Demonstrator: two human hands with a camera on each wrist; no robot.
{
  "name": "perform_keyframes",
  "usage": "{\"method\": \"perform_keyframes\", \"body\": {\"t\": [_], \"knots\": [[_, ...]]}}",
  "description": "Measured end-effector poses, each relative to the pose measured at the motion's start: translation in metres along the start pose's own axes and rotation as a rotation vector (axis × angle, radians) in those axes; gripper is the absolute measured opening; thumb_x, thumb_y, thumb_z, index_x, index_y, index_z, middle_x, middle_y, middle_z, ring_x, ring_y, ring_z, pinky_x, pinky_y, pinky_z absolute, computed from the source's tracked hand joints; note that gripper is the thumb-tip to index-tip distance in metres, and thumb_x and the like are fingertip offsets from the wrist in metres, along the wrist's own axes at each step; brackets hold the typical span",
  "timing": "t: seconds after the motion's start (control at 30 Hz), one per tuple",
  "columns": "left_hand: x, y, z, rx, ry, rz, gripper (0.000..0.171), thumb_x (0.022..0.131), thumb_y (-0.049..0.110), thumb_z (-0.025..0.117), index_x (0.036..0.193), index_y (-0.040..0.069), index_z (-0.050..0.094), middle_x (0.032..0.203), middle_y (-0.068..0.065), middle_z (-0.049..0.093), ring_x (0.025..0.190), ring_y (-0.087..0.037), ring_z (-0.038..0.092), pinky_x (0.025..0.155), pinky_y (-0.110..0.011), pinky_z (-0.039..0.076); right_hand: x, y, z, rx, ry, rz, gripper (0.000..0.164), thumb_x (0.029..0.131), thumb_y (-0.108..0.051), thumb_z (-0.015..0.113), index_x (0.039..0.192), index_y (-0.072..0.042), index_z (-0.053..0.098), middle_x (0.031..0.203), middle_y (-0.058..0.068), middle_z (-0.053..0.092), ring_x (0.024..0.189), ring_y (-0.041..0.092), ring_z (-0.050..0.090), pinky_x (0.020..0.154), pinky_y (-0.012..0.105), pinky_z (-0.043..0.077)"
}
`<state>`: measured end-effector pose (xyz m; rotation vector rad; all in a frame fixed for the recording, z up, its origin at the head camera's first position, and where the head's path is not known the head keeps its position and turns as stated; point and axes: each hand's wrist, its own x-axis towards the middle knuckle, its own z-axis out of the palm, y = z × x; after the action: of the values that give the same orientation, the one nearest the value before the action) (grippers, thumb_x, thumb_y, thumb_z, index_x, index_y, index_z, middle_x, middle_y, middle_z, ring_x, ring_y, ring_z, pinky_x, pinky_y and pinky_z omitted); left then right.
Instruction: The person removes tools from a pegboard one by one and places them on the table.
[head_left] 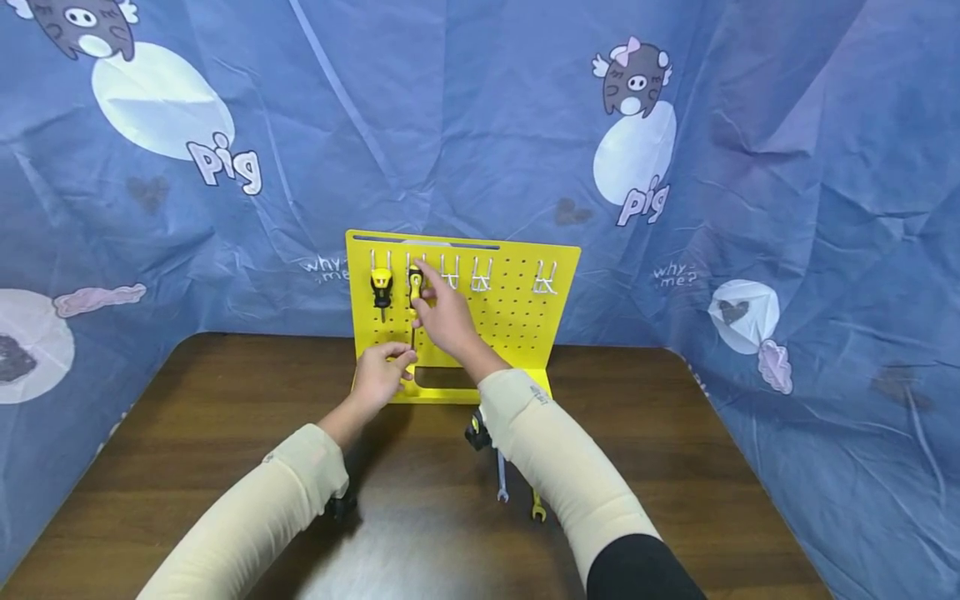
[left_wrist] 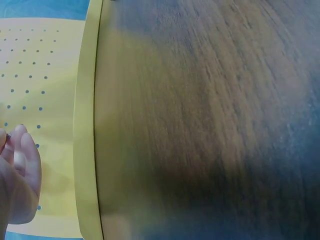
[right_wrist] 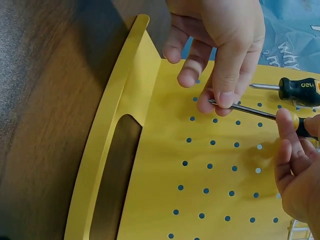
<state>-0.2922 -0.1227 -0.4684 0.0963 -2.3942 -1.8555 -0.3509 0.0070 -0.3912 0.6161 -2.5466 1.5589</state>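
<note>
A long screwdriver [head_left: 416, 287] with a yellow and black handle stands upright in front of the yellow pegboard [head_left: 517, 325], handle at a pair of hooks. My right hand [head_left: 447, 318] holds its handle from the right. Lower down, my left hand [head_left: 381, 372] pinches the shaft near the tip; in the right wrist view, thumb and finger meet on the metal shaft [right_wrist: 250, 110]. To the left hangs a short stubby screwdriver [head_left: 382, 287] with a yellow and black handle, its blade down. Only part of the left hand [left_wrist: 22, 175] shows in the left wrist view.
More white hooks [head_left: 482, 275] sit along the board's upper part. On the brown table [head_left: 420, 500], partly under the right sleeve, lie a silver wrench [head_left: 502, 477], a yellow wrench [head_left: 537, 507] and a black and yellow item [head_left: 476, 431]. A blue printed curtain [head_left: 480, 125] hangs behind.
</note>
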Motion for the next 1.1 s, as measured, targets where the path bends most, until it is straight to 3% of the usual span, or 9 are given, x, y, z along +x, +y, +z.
{"method": "perform_keyframes", "body": {"t": [0.13,0.53,0.8,1.1], "knots": [[-0.002,0.001,0.0,-0.006,-0.001,0.001,0.025,0.099,0.01,0.065,0.117,-0.007,0.07,0.106,-0.019,0.068,0.07,-0.02,0.068,0.065,-0.041,0.06,-0.002,0.0,0.0,0.001,0.001,-0.004,0.067,0.101,-0.005,0.059,0.155,-0.038,0.036,0.114,0.012,0.06,0.07,0.023,0.071,0.05,0.031,0.054],[-0.006,-0.003,0.001,0.009,0.005,0.011,0.025,0.098,0.011,0.067,0.117,-0.006,0.07,0.105,-0.018,0.069,0.068,-0.018,0.068,0.056,-0.026,0.056,-0.011,-0.001,-0.001,0.025,0.008,-0.034,0.066,0.1,-0.003,0.06,0.154,-0.034,0.039,0.113,0.014,0.061,0.071,0.028,0.072,0.051,0.032,0.055],[-0.009,-0.002,0.001,0.001,0.016,0.03,0.022,0.098,0.009,0.067,0.113,-0.005,0.072,0.102,-0.018,0.069,0.067,-0.019,0.068,0.055,-0.027,0.056,-0.013,-0.001,-0.001,0.029,0.011,-0.056,0.065,0.1,-0.002,0.059,0.155,-0.031,0.039,0.112,0.015,0.06,0.07,0.029,0.072,0.049,0.032,0.055],[-0.012,-0.002,0.0,-0.001,0.014,0.006,0.022,0.098,0.014,0.068,0.112,-0.002,0.074,0.103,-0.019,0.07,0.068,-0.018,0.067,0.057,-0.029,0.057,-0.015,-0.001,-0.002,0.029,0.008,-0.063,0.065,0.1,-0.002,0.059,0.155,-0.032,0.039,0.111,0.014,0.061,0.07,0.029,0.072,0.046,0.032,0.053]]}}
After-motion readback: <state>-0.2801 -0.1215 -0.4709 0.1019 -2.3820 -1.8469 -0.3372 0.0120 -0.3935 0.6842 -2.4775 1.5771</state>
